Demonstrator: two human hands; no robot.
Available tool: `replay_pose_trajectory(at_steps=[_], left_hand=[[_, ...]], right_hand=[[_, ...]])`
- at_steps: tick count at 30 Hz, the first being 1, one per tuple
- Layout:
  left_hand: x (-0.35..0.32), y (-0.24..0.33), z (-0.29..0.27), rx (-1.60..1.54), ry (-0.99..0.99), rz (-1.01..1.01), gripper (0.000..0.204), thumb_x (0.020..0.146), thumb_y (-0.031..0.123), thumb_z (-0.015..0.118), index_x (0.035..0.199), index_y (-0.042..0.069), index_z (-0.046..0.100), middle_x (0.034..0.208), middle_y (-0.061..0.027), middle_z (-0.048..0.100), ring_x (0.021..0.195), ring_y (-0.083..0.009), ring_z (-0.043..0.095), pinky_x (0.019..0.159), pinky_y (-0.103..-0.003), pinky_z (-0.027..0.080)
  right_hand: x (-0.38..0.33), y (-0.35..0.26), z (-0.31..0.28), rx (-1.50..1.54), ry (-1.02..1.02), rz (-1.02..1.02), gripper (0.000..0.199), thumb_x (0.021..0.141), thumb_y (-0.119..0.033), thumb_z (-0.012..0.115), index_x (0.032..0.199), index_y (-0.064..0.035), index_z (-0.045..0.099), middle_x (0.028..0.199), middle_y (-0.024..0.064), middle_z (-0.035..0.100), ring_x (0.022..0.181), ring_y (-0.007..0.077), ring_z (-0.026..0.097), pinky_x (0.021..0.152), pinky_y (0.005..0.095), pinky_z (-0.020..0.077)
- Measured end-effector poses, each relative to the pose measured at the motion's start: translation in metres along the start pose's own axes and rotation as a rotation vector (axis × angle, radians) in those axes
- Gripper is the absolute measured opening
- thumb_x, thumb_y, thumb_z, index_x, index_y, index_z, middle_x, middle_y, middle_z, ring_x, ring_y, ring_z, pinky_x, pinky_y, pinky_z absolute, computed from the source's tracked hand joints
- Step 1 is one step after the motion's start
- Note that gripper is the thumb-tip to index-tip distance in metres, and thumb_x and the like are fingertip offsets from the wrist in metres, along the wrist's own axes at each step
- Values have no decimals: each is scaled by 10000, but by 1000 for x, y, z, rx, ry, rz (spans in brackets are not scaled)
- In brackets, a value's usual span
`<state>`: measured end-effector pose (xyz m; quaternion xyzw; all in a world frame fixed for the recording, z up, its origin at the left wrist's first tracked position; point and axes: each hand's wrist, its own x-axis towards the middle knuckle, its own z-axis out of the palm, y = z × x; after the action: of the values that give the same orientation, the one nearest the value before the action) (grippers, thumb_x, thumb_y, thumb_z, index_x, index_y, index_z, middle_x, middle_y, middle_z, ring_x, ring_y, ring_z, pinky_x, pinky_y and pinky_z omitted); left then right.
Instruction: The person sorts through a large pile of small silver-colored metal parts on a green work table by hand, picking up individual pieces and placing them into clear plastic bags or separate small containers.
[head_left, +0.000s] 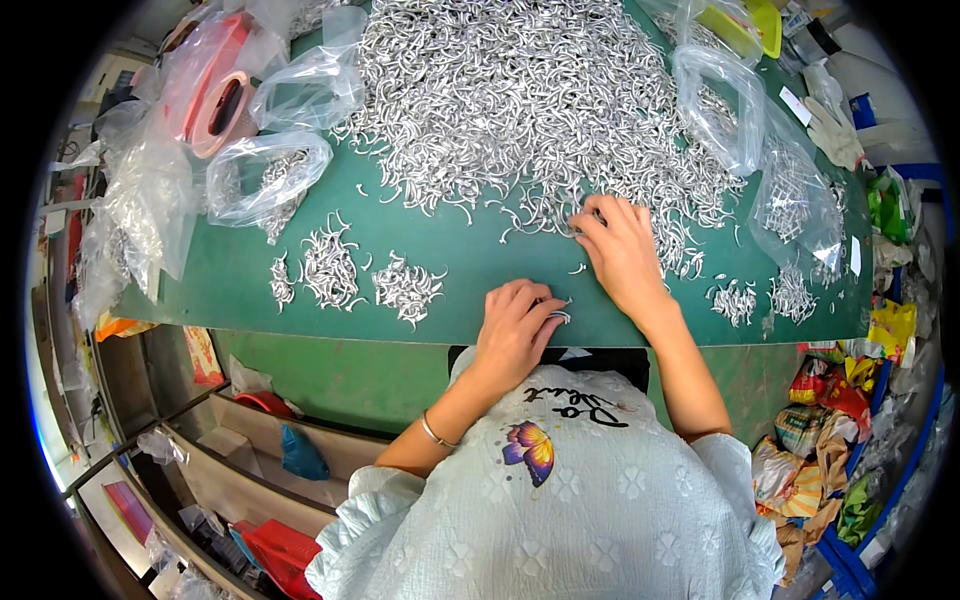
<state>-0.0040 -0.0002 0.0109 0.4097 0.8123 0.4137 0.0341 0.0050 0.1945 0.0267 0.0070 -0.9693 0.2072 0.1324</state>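
A wide heap of small curved silvery metal pieces (520,90) covers the far middle of the green table (470,270). My right hand (625,255) reaches the heap's near edge, its fingers bent together among the pieces; what lies between the fingertips is hidden. Close to the table's front edge, my left hand (515,325) is curled, thumb against fingers, with a curved metal piece (563,316) showing at the fingertips. Another loose piece (577,269) lies between the two hands.
Small sorted piles (407,288) sit at the left, others (735,302) at the right. Clear plastic bags (270,180) holding pieces flank the heap. A pink basket (222,112) stands far left, a work glove (836,133) far right. Below left is a shelf (240,460).
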Motion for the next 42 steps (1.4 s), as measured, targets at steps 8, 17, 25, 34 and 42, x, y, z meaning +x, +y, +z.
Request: replay_pose_trajectory(at_steps=[8, 17, 25, 34, 42], left_hand=[[-2, -1, 2, -1, 29, 5, 252, 710, 59, 719, 946, 59, 635, 955, -50, 559, 963, -255, 528, 814, -385, 386], [0, -2, 0, -22, 20, 11, 252, 706, 61, 723, 942, 56, 636, 946, -53, 564, 949, -259, 535, 800, -385, 392], [-1, -2, 2, -20, 47, 20, 242, 707, 54, 723, 934, 52, 638, 935, -55, 566, 943, -260, 538, 794, -383, 396], [1, -2, 1, -27, 44, 17, 239, 709, 54, 725, 932, 49, 638, 929, -56, 565, 935, -259, 542, 784, -380, 400], [0, -3, 0, -39, 45, 21, 243, 711, 55, 722, 938, 49, 637, 928, -59, 566, 936, -261, 544, 781, -380, 404]], right_hand=[[-5, 0, -20, 8, 145, 90, 201, 717, 49, 614, 892, -48, 626, 1032, 81, 552, 1010, 269, 503, 883, 415, 350], [13, -10, 17, 122, 48, -71, 198, 701, -33, 704, 871, -54, 605, 998, 65, 567, 961, 260, 531, 796, 363, 414], [3, 19, -14, 387, 233, 292, 113, 779, 60, 621, 878, 8, 600, 835, 106, 592, 804, 303, 582, 737, 377, 457], [2, 0, -7, 85, 238, 162, 235, 719, -33, 706, 939, -55, 626, 1023, 79, 549, 980, 270, 502, 847, 378, 382], [-1, -1, 2, -28, 144, 72, 196, 728, -74, 711, 900, -54, 621, 1040, 50, 567, 1047, 255, 505, 898, 420, 320]])
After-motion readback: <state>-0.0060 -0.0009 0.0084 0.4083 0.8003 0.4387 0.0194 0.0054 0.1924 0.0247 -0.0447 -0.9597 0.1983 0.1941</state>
